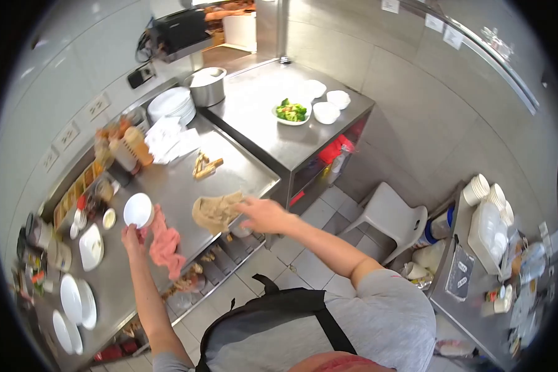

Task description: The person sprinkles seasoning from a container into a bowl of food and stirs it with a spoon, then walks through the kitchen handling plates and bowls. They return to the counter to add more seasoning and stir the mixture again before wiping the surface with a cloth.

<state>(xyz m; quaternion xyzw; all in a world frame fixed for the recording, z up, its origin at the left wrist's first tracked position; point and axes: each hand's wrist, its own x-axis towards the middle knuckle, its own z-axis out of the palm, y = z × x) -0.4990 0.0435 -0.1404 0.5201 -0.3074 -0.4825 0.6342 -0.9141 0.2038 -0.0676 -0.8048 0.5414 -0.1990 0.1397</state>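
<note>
My left hand (133, 239) is closed on the rim of a white bowl (139, 209), tilted so its inside shows. Just to its right a pink cloth (165, 240) lies crumpled on the steel counter (192, 186), reaching toward the front edge. My right hand (265, 216) is stretched out over the counter's front edge, its fingers apart at the right side of a bunched brown cloth (216, 212). Whether the fingertips press on that cloth is hard to tell. Behind it lie several light-brown sticks of food (206, 166).
Sauce bottles (130, 149), stacked plates (172, 105) and a metal pot (207, 87) line the back. White dishes (77, 301) stand at left. A broccoli plate (291, 113) and white bowls (326, 113) sit on the far counter. A grey chair (387, 220) is at right.
</note>
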